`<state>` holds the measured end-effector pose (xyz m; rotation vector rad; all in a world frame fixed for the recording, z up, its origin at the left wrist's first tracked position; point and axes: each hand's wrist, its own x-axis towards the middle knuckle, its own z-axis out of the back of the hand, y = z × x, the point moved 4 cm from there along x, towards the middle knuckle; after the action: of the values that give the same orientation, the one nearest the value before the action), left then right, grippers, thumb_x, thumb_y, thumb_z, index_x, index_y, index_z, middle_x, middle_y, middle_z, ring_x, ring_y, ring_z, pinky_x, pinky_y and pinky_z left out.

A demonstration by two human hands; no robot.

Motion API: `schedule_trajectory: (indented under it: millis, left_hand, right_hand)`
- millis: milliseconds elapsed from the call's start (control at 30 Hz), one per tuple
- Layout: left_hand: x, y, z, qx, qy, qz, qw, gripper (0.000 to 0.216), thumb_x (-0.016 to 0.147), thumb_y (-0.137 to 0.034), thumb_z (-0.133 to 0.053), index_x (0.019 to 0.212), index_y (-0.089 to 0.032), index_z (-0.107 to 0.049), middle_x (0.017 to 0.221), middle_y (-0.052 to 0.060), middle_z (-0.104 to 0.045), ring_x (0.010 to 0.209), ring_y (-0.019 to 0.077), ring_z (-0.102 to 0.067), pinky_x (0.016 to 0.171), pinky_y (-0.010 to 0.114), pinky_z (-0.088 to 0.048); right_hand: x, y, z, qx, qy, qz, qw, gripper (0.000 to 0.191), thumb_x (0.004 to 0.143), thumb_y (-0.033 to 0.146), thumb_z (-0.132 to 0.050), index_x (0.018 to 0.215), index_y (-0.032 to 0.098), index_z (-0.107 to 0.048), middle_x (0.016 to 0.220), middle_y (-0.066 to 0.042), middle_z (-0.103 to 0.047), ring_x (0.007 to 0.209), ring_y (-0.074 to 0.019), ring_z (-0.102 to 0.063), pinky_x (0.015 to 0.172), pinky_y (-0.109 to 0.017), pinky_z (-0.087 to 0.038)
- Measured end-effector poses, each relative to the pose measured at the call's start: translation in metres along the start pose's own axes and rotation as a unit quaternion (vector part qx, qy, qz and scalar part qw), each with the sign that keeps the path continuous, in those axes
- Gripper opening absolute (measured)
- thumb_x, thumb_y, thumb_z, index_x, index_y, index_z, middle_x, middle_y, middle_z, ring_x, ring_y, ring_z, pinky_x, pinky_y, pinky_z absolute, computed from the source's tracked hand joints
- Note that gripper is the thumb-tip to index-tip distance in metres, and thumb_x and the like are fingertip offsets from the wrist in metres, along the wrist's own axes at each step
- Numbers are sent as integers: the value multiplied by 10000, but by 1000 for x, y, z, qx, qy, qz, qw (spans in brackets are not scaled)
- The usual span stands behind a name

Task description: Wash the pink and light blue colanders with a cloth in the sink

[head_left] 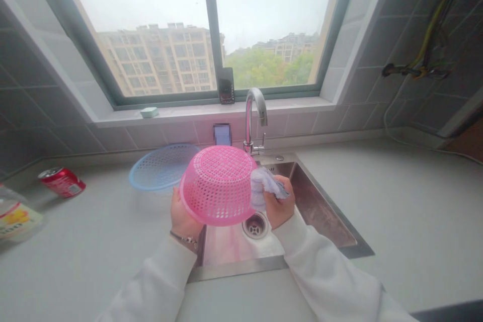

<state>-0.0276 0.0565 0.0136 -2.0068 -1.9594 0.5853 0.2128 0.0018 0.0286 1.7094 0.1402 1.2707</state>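
Note:
A pink plastic colander point(221, 186) is held bottom up above the sink point(241, 264). My left hand point(184, 216) grips its rim at the left; some of the fingers are hidden behind it. In my right hand point(281, 206) is a bunched pale cloth point(262, 186), pressed to the colander's right side. Below the colander the round drain point(255, 225) shows. Behind it, to the left, a blue basket point(162, 166) with a perforated wall sits on the counter.
A chrome faucet point(251, 115) rises behind the sink. On the left lie a red can point(62, 182) on its side and a clear labelled bottle point(17, 216). Two dark devices, one on the sill point(226, 85) and a phone point(222, 134) below, stand by the window. A pale green block point(149, 112) rests there too.

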Motion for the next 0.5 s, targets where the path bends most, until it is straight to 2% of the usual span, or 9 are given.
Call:
schedule_trajectory:
  millis: [133, 233, 367, 500]
  left_hand:
    - [-2, 7, -3, 4, 4, -31, 999, 513, 1024, -503, -328, 1248, -214, -688, 1236, 78, -723, 1232, 238, -616, 1052, 380, -492]
    - [-6, 15, -6, -2, 12, -29, 1000, 490, 1028, -509, -348, 1223, -222, -694, 1186, 59, -741, 1154, 209, -657, 1019, 354, -520]
    - [-12, 22, -11, -34, 26, 7, 999, 504, 1026, -538, -357, 1192, -207, -699, 1074, 62, -762, 1021, 193, -704, 960, 335, -551]
    - [-26, 27, -23, -29, 80, 55, 995, 579, 951, -660, -434, 1093, -182, -728, 965, 75, -764, 902, 217, -712, 864, 344, -577]
  right_hand:
    - [-9, 21, -8, -20, 54, 106, 993, 182, 831, 352, -666, 908, 249, -537, 743, 7, -542, 624, -182, -529, 586, -326, -455]
    - [-13, 36, -12, -39, 93, 192, 976, 156, 831, 318, -665, 922, 254, -556, 772, -14, -551, 655, -194, -547, 577, -314, -448]
    - [-18, 53, -12, -100, 93, 308, 941, 113, 844, 269, -643, 925, 257, -566, 791, -17, -561, 678, -177, -569, 578, -280, -446]
    - [-28, 71, -13, -111, 101, 420, 895, 117, 838, 146, -583, 900, 245, -573, 732, 3, -506, 634, -151, -503, 595, -280, -412]
